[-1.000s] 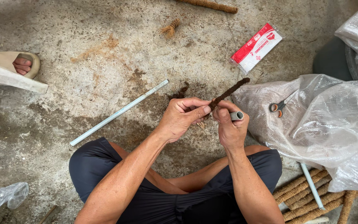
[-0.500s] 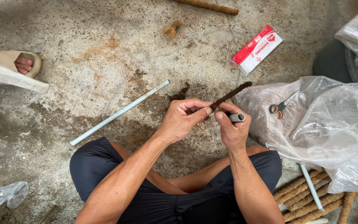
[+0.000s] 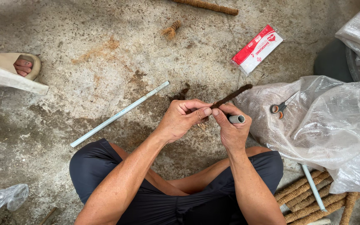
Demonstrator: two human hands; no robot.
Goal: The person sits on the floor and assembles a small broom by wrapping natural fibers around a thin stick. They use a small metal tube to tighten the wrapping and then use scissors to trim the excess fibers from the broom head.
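Floor workshop: stained concrete floor (image 3: pixel 84 50), fibre-wrapped sticks (image 3: pixel 309 196)

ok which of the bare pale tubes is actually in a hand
The short one in the right hand, its open end poking out. The long tube lies alone on the concrete floor, and another rests on the fibre-wrapped sticks.

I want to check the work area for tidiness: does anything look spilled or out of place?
Yes. Loose brown fibre is scattered over the concrete floor, and a small frayed tuft lies apart. Scissors rest on the plastic sack, not put away.
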